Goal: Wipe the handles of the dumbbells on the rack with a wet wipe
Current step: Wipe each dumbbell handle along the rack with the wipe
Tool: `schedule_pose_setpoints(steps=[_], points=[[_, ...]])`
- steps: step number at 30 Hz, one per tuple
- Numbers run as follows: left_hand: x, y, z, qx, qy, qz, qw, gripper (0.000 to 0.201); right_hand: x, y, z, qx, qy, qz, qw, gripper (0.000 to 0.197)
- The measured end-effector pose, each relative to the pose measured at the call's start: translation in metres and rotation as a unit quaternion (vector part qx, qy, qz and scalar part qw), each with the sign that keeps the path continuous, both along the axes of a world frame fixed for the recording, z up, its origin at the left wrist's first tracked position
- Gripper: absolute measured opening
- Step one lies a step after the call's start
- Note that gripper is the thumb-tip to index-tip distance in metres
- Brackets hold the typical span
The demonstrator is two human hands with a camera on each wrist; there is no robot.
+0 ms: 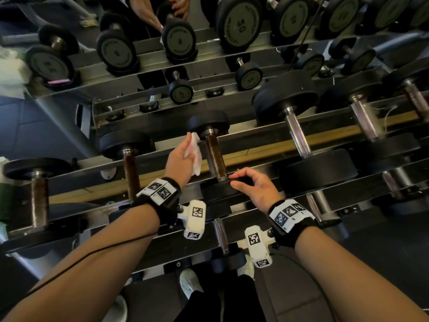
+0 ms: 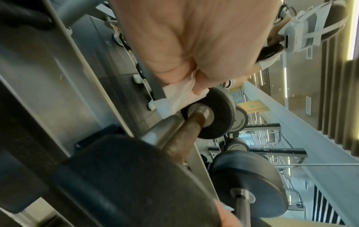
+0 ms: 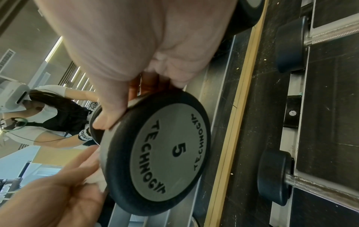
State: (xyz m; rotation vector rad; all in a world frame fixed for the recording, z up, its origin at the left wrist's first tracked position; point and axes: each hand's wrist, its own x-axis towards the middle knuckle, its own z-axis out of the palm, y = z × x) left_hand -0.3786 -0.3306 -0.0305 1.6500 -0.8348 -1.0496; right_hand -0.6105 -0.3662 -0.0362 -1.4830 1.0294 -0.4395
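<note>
- the left hand (image 1: 180,159) pinches the white wet wipe (image 1: 194,154), fingers curled round it, just beside the brown handle (image 1: 216,159) of the small dumbbell marked 5 (image 3: 155,153), apart from it.
- the right hand (image 1: 251,185) curls fingers and thumb over the rim of the near weight head (image 1: 220,189), probably to stop the dumbbell rolling in its cradle.
- it lies on the rack (image 1: 255,149), with neighbouring dumbbells (image 1: 131,168) either side; this handle looks next to be wiped.
</note>
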Motion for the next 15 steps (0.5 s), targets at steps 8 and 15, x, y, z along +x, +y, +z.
schedule_pose_setpoints(steps=[8,15], points=[[-0.033,0.002,-0.016,0.059,0.082,-0.031,0.994,0.049,0.001,0.001,-0.003,0.002,-0.026,-0.009,1.0,0.014],[-0.009,0.015,-0.018,0.089,0.099,-0.04,0.99,0.047,0.001,0.001,0.0,0.002,-0.018,-0.004,1.0,0.013]])
